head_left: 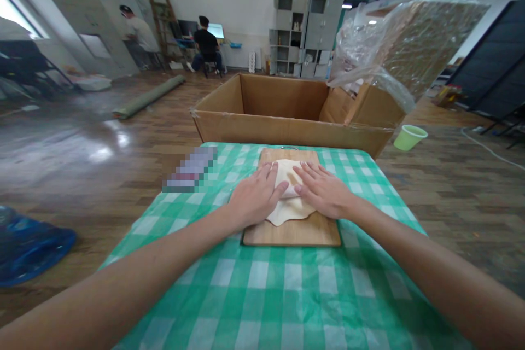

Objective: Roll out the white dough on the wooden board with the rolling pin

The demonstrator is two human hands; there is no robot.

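A flat, pale sheet of dough [289, 212] lies on a wooden cutting board [293, 235], its near edge wavy. The part farther from me looks folded over or raised, with a crease across the middle. My left hand [257, 192] rests flat on the dough's left side, fingers stretched forward and thumb pointing inward. On the right side, my right hand [322, 188] lies the same way with its fingers extended. Both thumbs reach toward each other over the dough without touching. My palms hide the dough's side edges.
A green checked cloth [262, 295] covers the table. Beyond it stands a large cardboard box [287, 128] with plastic-wrapped packaging [430, 44]. A light green cup [410, 138] is at right, a blurred flat item [191, 169] at left. Two people are in the background.
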